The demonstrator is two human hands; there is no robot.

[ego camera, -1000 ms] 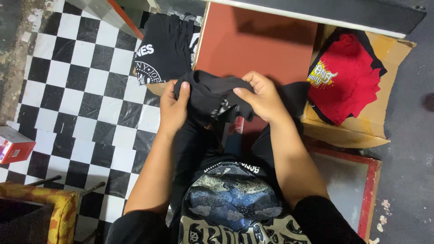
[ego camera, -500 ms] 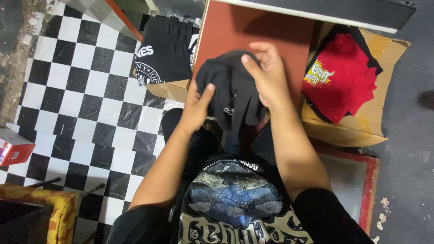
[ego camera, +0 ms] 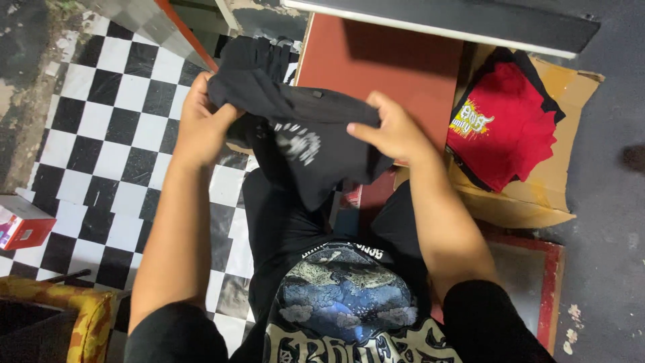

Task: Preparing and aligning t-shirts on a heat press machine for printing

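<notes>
Black T-shirt (ego camera: 306,131) — bunched, white print showing, held up in front of the person's chest over the red-brown board (ego camera: 383,60). Left hand (ego camera: 201,124) is closed around the shirt's left end, forearm raised. Right hand (ego camera: 396,131) pinches the right edge between thumb and fingers — wrist bent inward. Red shirt (ego camera: 504,124) lies in the cardboard box (ego camera: 557,181) to the right.

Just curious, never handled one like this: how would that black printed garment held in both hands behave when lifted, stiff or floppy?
Probably floppy: the black garment sags and folds between the left hand and right hand, its lower part hanging loose. Likely light, since fingertip pinches alone hold it up. It seems unlikely to slip, as the cloth bunches within each grip.
</notes>
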